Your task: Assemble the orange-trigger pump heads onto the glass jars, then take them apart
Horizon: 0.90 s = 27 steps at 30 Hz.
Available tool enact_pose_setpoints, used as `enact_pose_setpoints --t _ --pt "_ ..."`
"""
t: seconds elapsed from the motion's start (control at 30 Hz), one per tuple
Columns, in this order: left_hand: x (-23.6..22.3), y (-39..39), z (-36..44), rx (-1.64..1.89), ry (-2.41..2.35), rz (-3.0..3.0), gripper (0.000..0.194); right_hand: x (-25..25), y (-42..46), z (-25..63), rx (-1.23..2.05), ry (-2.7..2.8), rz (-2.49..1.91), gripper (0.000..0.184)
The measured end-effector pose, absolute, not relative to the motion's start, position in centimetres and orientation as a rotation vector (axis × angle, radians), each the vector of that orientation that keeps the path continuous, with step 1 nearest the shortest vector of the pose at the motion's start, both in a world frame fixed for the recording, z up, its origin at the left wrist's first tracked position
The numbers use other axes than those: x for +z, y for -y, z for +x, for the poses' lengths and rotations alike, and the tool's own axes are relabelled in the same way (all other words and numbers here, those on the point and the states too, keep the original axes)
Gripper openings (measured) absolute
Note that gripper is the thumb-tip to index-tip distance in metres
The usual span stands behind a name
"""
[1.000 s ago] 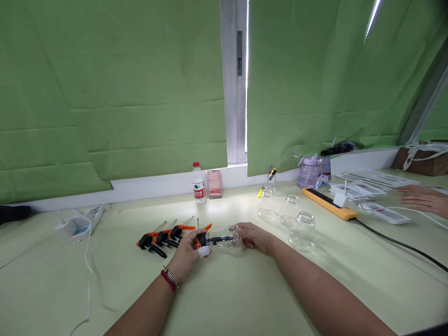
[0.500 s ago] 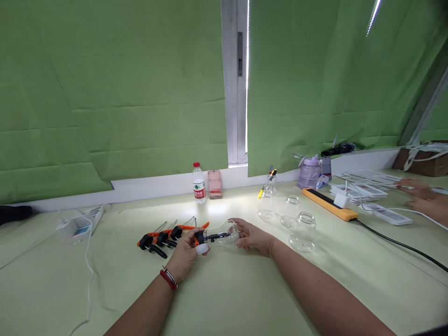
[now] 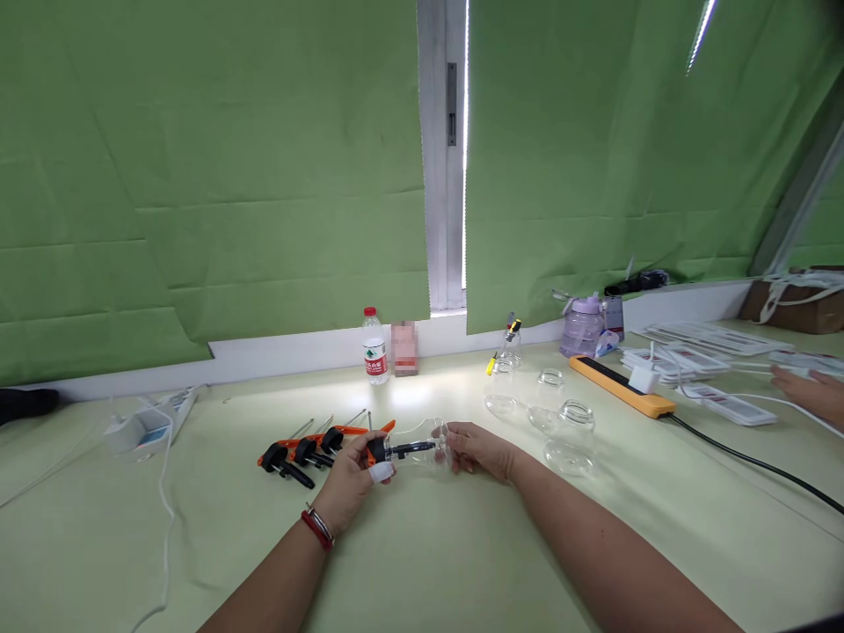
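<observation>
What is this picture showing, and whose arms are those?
There's no robot here, just a person wearing a camera on their head, looking forward and down. Their bare left hand holds a black-and-orange top, and their bare right hand holds the other end of a clear, rounded bottle with a black tube inside. On the pale green table, more black-and-orange tops lie left, and clear, open bottles stand right. The hand at the far right edge is someone else's.

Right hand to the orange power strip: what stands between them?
In the head view, upright clear bottles stand on the table between the right hand and the orange power strip.
</observation>
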<state>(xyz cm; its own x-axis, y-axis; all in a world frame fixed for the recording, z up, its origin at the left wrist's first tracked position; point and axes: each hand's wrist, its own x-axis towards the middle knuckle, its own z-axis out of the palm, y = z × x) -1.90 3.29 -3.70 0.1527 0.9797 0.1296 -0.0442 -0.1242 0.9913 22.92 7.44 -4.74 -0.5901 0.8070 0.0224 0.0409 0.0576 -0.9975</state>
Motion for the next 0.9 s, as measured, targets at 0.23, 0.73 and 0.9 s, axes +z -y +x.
enact_pose_setpoints --t 0.23,0.73,0.9 --pt "-3.36 -3.12 -1.76 1.197 -1.016 1.338 0.050 -4.94 -7.80 23.64 1.551 1.718 -0.761 0.080" --pt "-4.01 -3.41 -2.09 1.168 -1.011 1.370 0.051 -4.83 -7.75 23.42 1.577 1.721 -0.827 0.061" --pt "-3.96 -3.40 -2.06 1.160 -1.006 1.364 0.050 -4.82 -7.75 23.38 1.558 1.760 -0.835 0.058"
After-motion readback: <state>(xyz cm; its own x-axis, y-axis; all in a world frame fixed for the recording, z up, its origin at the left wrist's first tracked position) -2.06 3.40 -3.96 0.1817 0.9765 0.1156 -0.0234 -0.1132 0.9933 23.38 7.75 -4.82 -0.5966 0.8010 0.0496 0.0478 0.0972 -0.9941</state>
